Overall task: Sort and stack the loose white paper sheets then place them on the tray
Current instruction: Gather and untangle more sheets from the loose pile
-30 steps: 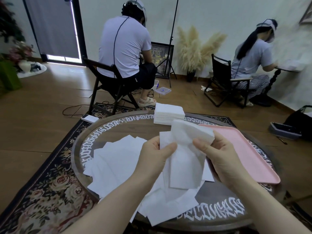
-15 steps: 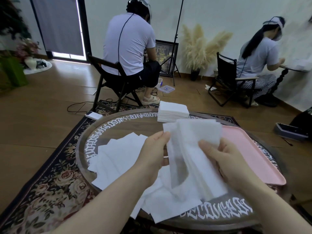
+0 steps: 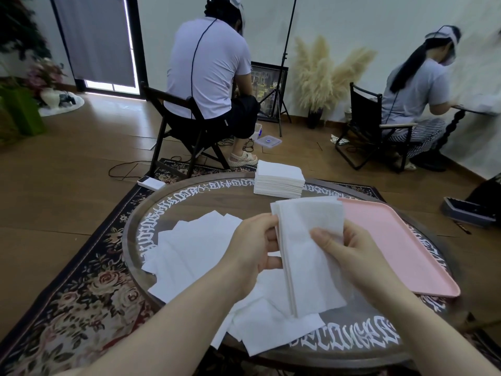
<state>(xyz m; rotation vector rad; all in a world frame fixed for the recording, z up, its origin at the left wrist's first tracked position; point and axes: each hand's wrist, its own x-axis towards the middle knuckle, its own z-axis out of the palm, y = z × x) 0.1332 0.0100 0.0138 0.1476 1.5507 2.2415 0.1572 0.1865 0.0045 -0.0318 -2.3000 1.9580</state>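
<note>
Sheets (image 3: 306, 256) gathered in a small bundle, pinched by left hand (image 3: 254, 251) and right hand (image 3: 349, 256); pink tray (image 3: 401, 245) at three o'clock.

Both hands (image 3: 303, 251) w/ sheets (image 3: 306, 251)

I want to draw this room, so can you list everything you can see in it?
Held sheets: small bundle, white, in both hands.
Loose sheets: many, white, scattered on the table.
Neat stack: one, white, table's far edge.
Tray: one, pink, on the table, right side.
Table: one, round, dark, white lettering.
Rug: one, dark, floral.
Seated people: two, white shirts, beyond the table.
Pampas grass: one bunch, cream, by the wall.
Left hand: holds the sheets.
Right hand: holds the sheets.
</note>
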